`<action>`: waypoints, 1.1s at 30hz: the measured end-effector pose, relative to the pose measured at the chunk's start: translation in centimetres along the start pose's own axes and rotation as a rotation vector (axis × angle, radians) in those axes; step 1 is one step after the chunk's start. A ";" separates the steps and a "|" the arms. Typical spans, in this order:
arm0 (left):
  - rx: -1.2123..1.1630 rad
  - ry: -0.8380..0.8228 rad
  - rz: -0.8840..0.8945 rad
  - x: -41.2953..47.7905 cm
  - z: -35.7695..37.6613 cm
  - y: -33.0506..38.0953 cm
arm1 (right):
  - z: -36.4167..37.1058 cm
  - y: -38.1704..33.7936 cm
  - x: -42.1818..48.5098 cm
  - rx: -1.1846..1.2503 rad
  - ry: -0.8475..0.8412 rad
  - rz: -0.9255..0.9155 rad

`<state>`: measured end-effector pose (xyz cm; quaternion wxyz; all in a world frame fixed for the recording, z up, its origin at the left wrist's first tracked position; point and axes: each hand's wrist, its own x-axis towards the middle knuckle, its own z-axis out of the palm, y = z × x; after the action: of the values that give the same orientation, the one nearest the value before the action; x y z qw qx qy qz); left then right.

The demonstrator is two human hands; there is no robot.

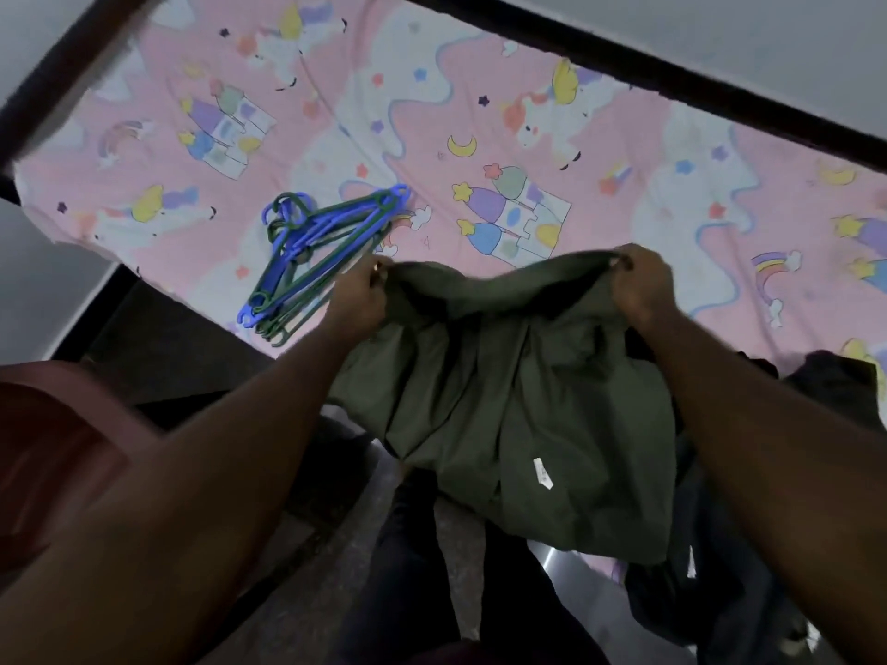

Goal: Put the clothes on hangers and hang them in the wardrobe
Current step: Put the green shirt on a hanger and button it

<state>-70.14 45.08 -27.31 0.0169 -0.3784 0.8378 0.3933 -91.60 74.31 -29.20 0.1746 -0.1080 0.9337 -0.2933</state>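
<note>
An olive green garment (518, 400) hangs spread in the air in front of me, above the near edge of the bed. My left hand (362, 295) grips its upper left corner and my right hand (641, 285) grips its upper right corner, so the top edge sags between them. A small white label (542, 472) shows on the cloth. A pile of several blue and green plastic hangers (312, 252) lies on the bed just left of my left hand. No wardrobe is in view.
The bed carries a pink sheet (432, 127) printed with unicorns and castles, inside a dark wooden frame (672, 74). More dark clothes (835, 391) lie at the bed's right near edge and lower right. A reddish object (53, 453) sits at the left.
</note>
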 end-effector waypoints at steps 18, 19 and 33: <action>0.313 -0.290 -0.108 6.0 13.1 -17.5 | 28.8 -2.8 -1.9 -0.204 -0.485 0.119; 0.290 -0.277 -0.057 5.9 13.1 -17.7 | 29.6 -2.6 -1.6 -0.176 -0.446 0.126; 0.194 0.119 0.031 13.6 1.0 -17.4 | 32.0 -8.5 -2.1 -0.048 -0.471 0.026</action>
<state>-68.87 30.26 -43.67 -0.0022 -0.3847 0.8771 0.2876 -76.35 51.80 -48.15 0.3888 -0.1653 0.8753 -0.2355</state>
